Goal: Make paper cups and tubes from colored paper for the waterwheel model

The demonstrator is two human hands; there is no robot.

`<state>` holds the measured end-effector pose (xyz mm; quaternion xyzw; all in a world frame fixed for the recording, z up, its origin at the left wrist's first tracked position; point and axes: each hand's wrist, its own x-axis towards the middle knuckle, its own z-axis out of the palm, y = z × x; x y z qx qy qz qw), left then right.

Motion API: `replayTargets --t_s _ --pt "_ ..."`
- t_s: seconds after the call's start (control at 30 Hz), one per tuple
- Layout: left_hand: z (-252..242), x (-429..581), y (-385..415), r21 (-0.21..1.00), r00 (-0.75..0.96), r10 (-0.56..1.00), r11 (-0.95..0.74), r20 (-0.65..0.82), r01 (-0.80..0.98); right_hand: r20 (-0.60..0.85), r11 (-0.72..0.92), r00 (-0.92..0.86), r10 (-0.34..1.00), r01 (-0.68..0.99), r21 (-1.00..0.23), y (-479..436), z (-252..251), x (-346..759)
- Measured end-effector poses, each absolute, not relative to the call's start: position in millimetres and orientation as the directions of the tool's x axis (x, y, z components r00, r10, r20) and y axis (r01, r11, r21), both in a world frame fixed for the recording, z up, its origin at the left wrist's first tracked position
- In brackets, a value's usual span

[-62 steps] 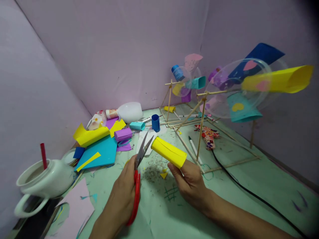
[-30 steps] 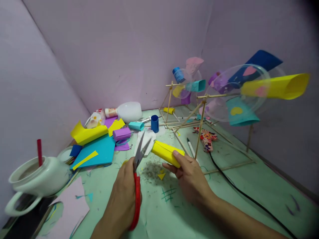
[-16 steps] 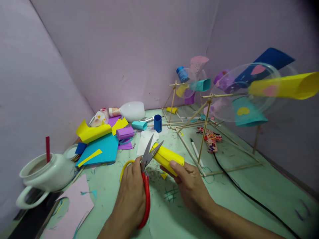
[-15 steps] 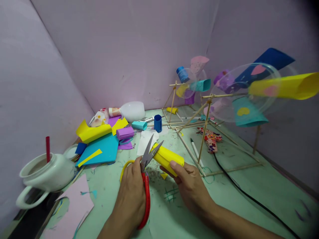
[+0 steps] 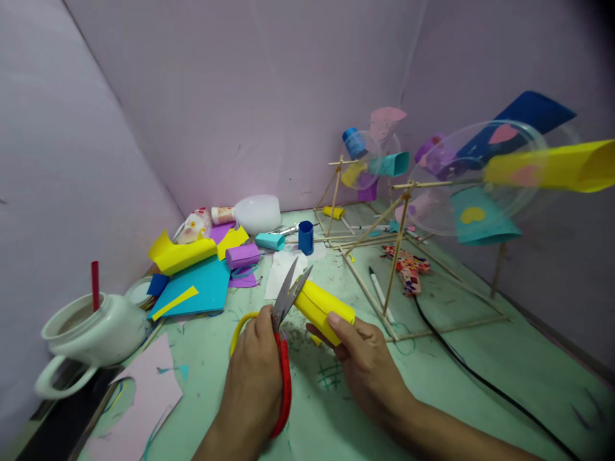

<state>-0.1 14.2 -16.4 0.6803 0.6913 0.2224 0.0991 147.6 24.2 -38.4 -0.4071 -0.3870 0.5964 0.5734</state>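
My left hand (image 5: 254, 378) grips scissors (image 5: 280, 312), blades (image 5: 294, 294) parted at left end of tube (image 5: 324, 310); my right hand (image 5: 368, 365) clamps opposite end, long axis slanting toward right palm.

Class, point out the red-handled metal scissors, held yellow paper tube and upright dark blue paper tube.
Red-handled metal scissors (image 5: 284, 307): head view, blades near pivot.
Held yellow paper tube (image 5: 320, 305): head view, side.
Upright dark blue paper tube (image 5: 305, 240): head view, front.

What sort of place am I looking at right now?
Probably a craft table: there are scissors in the left hand, a yellow paper tube in the right hand, and a stick frame standing nearby.
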Motion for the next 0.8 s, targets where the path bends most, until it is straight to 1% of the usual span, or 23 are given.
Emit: replayTargets --t_s 0.13,0.23,0.33,0.57,0.8 --pt "-14 -1 14 0.368 -0.069 0.991 0.022 0.116 0.93 -0.032 -0.032 -0.006 0.999 -0.354 -0.935 25 -37 148" --pt "-14 -2 13 0.34 -0.063 0.992 0.021 0.113 0.94 -0.018 -0.015 0.003 1.0 -0.336 -0.942 26 -37 148" --pt "-14 -4 12 0.34 -0.036 0.993 -0.005 0.116 0.94 -0.002 0.003 0.014 1.0 -0.296 -0.955 26 -36 148" --pt "-8 -13 16 0.311 0.041 0.994 -0.07 0.098 0.948 0.025 0.025 -0.003 1.0 -0.099 -0.995 29 -27 154" --pt "-4 -16 15 0.339 0.053 0.997 -0.071 0.06 0.938 0.067 0.067 -0.021 0.998 0.011 -0.998 29 -22 156"
